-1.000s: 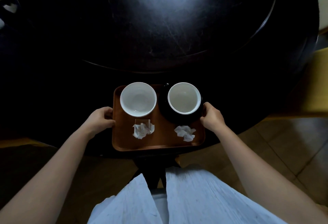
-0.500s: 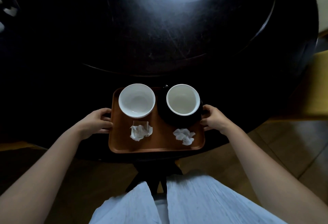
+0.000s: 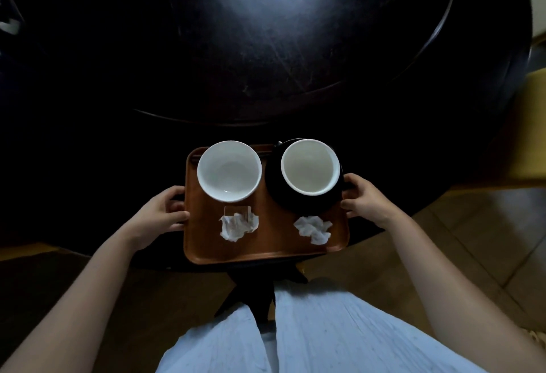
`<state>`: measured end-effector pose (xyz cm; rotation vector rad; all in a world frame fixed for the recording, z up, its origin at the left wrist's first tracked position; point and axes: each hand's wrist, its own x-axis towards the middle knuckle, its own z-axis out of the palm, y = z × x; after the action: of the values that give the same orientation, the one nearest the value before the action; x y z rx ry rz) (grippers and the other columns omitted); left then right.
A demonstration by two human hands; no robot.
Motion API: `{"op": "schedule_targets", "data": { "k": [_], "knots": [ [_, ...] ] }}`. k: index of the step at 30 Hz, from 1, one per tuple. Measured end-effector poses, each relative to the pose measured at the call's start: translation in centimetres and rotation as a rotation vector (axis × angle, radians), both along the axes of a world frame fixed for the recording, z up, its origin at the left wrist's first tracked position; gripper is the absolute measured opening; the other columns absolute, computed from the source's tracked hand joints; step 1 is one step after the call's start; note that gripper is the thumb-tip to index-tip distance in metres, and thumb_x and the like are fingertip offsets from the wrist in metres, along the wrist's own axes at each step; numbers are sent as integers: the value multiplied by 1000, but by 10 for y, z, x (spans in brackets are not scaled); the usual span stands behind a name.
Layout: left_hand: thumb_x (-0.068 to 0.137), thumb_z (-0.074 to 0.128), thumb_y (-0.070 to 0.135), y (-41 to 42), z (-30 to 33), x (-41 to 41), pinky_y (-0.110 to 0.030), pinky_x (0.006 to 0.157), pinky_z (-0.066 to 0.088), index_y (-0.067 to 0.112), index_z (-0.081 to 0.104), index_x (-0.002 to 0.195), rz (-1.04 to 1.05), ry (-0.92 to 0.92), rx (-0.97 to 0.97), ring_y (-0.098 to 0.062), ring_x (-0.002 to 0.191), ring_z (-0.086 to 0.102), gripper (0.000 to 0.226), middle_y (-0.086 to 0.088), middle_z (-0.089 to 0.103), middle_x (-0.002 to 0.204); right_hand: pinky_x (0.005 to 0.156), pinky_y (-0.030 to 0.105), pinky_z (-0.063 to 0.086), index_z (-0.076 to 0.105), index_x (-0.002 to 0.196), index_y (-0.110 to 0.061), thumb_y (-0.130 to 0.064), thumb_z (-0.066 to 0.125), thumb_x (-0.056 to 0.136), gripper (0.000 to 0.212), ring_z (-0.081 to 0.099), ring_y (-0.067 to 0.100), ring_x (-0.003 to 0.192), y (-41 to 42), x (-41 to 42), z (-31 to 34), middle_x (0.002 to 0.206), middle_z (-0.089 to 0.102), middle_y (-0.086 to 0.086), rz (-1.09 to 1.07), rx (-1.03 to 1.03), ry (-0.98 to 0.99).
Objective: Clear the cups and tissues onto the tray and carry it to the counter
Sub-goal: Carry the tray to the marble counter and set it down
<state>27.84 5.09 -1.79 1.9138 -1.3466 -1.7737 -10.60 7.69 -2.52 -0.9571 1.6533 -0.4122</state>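
A brown wooden tray (image 3: 271,242) sits at the near edge of a dark round table (image 3: 266,62). On its far half stand two empty white cups: the left cup (image 3: 229,170) directly on the tray, the right cup (image 3: 310,166) on a black saucer (image 3: 295,204). In front of each cup lies a crumpled white tissue, left tissue (image 3: 238,225) and right tissue (image 3: 313,228). My left hand (image 3: 161,215) grips the tray's left edge. My right hand (image 3: 366,199) grips its right edge beside the saucer.
The table's black pedestal base (image 3: 260,290) stands just ahead of my light blue trousers (image 3: 310,334). Brown tiled floor (image 3: 472,239) lies to the right, with a yellow seat (image 3: 534,127) at the right edge.
Both hands have shifted slightly along the tray's edges, and the tray now looks larger and closer in view. Cups and tissues keep their places on it.
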Motion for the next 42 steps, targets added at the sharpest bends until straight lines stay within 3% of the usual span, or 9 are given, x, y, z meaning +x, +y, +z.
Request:
{"op": "schedule_targets", "data": {
  "k": [5,10,16,23,26,28,33,36,42],
  "knots": [
    [85,54,-2,7,10,-7,-20,66,54,31,50,106,-25,24,-55,-15,95,62,40,-5,62,100,52,16,56,45,110,-21,10,51,87,39,60,14,86,21,-5,12,92,57,0,-31,-84,1],
    [86,51,-4,9,29,-23,-22,72,50,22,49,122,-60,34,-147,-11,96,60,44,2,61,103,55,20,56,48,108,-22,8,54,86,37,60,14,89,50,-11,27,94,58,-3,-105,-167,8],
    [87,50,-5,12,45,-41,-16,67,55,19,51,124,-122,73,-226,-11,95,63,45,3,64,105,81,40,55,56,98,-33,6,61,81,43,62,21,101,94,-20,35,103,64,6,-244,-243,29],
    [86,48,-11,12,61,-86,-15,61,54,26,55,111,-279,154,-223,0,80,67,45,4,66,96,67,9,50,58,103,-13,14,61,77,37,64,0,82,169,-26,48,90,67,1,-463,-276,175],
    [85,48,-13,19,63,-113,-17,61,54,24,57,110,-386,176,-205,-4,80,69,45,1,68,96,62,5,48,57,104,-7,20,53,78,37,62,-13,76,208,-33,54,88,64,-1,-567,-258,165],
    [85,48,-13,28,65,-134,-19,62,55,22,59,111,-450,193,-186,-9,80,70,45,2,71,93,62,4,48,55,104,-10,20,52,79,39,64,-6,82,237,-40,58,89,63,-1,-647,-251,170],
    [84,46,-16,64,71,-196,-22,63,56,22,61,108,-611,230,-173,-12,79,70,48,-1,72,92,68,20,49,45,128,-4,14,52,83,49,62,18,86,319,-57,67,87,61,5,-873,-186,242],
    [83,48,-15,91,72,-235,-27,66,56,23,61,110,-705,240,-189,-17,79,69,49,-5,72,92,76,39,53,53,118,-12,9,58,82,42,65,30,91,373,-67,72,87,66,8,-934,-166,285],
    [79,50,-16,168,78,-308,-25,63,56,32,67,98,-924,284,-207,-16,77,70,54,0,75,85,73,43,56,57,110,-14,7,60,81,36,67,26,83,482,-78,89,89,69,12,-1111,-157,322]
  ]
}}
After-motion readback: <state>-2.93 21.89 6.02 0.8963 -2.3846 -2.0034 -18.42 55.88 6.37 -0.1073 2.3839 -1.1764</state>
